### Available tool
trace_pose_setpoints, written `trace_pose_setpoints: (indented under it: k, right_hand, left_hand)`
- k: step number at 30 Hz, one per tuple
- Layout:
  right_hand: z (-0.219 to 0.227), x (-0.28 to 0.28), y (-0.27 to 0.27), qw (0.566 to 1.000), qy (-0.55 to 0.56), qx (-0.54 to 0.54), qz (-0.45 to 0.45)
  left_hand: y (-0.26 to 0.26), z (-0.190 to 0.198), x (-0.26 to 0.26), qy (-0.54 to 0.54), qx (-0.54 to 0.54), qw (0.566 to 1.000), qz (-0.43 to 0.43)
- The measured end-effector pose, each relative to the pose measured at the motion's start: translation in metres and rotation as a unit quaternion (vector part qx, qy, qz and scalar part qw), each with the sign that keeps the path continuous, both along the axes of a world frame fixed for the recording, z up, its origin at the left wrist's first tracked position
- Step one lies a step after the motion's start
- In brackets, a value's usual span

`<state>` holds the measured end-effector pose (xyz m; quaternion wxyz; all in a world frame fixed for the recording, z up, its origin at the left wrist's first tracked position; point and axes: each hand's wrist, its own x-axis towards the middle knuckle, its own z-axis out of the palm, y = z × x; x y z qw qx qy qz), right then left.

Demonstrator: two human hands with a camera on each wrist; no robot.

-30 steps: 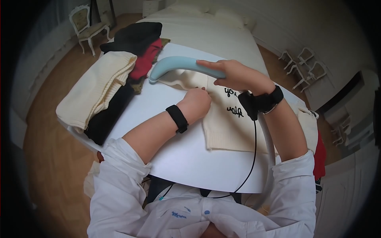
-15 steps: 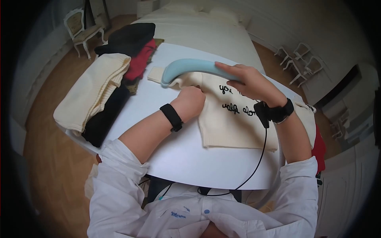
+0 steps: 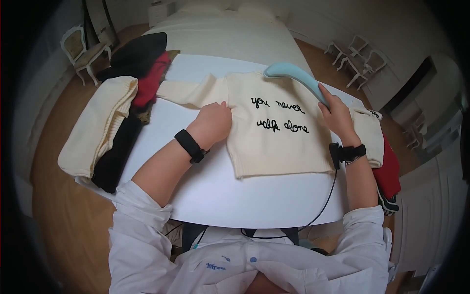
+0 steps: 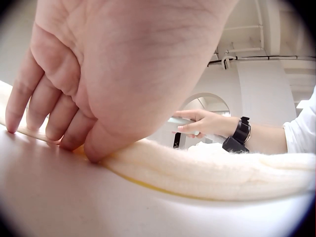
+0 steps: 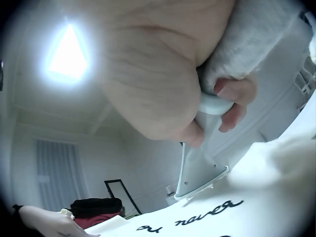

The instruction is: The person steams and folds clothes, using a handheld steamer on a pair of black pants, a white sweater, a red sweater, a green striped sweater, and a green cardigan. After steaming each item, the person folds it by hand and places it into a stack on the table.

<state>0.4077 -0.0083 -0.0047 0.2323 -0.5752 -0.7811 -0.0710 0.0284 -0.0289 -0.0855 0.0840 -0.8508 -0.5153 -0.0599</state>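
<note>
A cream sweater (image 3: pixel 279 157) with black lettering lies spread on the white table (image 3: pixel 254 201), one sleeve stretched out to the left. My left hand (image 3: pixel 214 122) is at its left side below that sleeve. In the left wrist view, the thumb and fingers pinch the edge of the knit (image 4: pixel 212 175), fingertips down by the tabletop. My right hand (image 3: pixel 339 115) grips the handle of a light-blue garment steamer (image 3: pixel 293 73), whose curved head reaches toward the collar. In the right wrist view, the steamer's flared head (image 5: pixel 200 173) is close over the fabric, and a grey hose (image 5: pixel 252 44) runs up past the hand.
Folded clothes line the table's left side: a cream knit (image 3: pixel 98 130), a black garment (image 3: pixel 112 159) and a red one (image 3: pixel 152 81). More folded clothes (image 3: pixel 368 134) lie at the right edge. A thin black cable (image 3: pixel 320 210) trails from the right wrist. Beyond the table is a bed (image 3: pixel 225 34).
My right hand has carried the steamer rightward, from over the left sleeve to the collar area, uncovering the lettering. My left hand has stayed at the sweater's left side. The head view has shifted.
</note>
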Motion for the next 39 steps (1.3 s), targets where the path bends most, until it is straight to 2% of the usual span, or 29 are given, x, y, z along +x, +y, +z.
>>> trace_pose_setpoints:
  k: [6, 12, 14, 16, 18, 22, 28, 31, 33, 34, 35, 37, 38, 39]
  right_hand:
    - [-0.025, 0.033, 0.004, 0.996, 0.036, -0.005, -0.076]
    - [-0.049, 0.066, 0.011, 0.993, 0.117, 0.014, -0.018]
    - [-0.053, 0.08, 0.01, 0.992, 0.12, 0.004, -0.027]
    - [-0.054, 0.091, 0.004, 0.992, 0.121, -0.004, -0.036]
    - [-0.037, 0.083, -0.011, 0.991, 0.074, 0.036, -0.101]
    - [-0.021, 0.086, -0.022, 0.99, 0.062, 0.041, -0.121]
    - [0.002, 0.08, -0.043, 0.991, 0.132, 0.008, -0.031]
    - [0.013, 0.078, -0.058, 0.996, 0.08, -0.004, -0.037]
    - [0.014, 0.072, -0.064, 0.998, 0.035, 0.038, -0.043]
    - [0.016, 0.068, -0.065, 0.998, 0.039, 0.039, -0.043]
    - [0.019, 0.065, -0.067, 0.994, 0.06, 0.073, -0.058]
    - [0.025, 0.063, -0.069, 0.988, 0.083, 0.107, -0.075]
    - [0.027, 0.062, -0.069, 0.98, 0.077, 0.139, -0.119]
    - [0.028, 0.062, -0.07, 0.969, 0.072, 0.169, -0.164]
  left_hand:
    - [0.003, 0.009, -0.002, -0.005, -0.006, 1.0, 0.019]
    - [0.002, 0.032, -0.015, -0.052, -0.032, 0.998, -0.005]
    - [0.005, 0.029, -0.019, -0.108, -0.012, 0.994, -0.005]
    - [0.009, 0.026, -0.023, -0.105, -0.008, 0.994, 0.004]
    - [0.008, 0.036, -0.019, -0.069, -0.01, 0.997, 0.045]
    - [0.005, 0.038, -0.022, -0.104, -0.006, 0.994, 0.033]
    - [0.009, 0.031, -0.023, -0.087, 0.048, 0.995, 0.014]
    - [0.024, 0.029, -0.027, -0.071, 0.06, 0.995, 0.023]
    - [0.04, 0.03, -0.044, -0.025, 0.061, 0.997, 0.032]
    - [0.055, 0.029, -0.053, 0.029, 0.035, 0.996, 0.081]
    - [0.063, 0.036, -0.058, 0.035, 0.035, 0.996, 0.08]
    - [0.076, 0.044, -0.06, 0.18, 0.028, 0.975, 0.13]
    - [0.076, 0.057, -0.048, 0.137, 0.028, 0.982, 0.123]
    - [0.071, 0.072, -0.03, 0.142, 0.029, 0.982, 0.12]
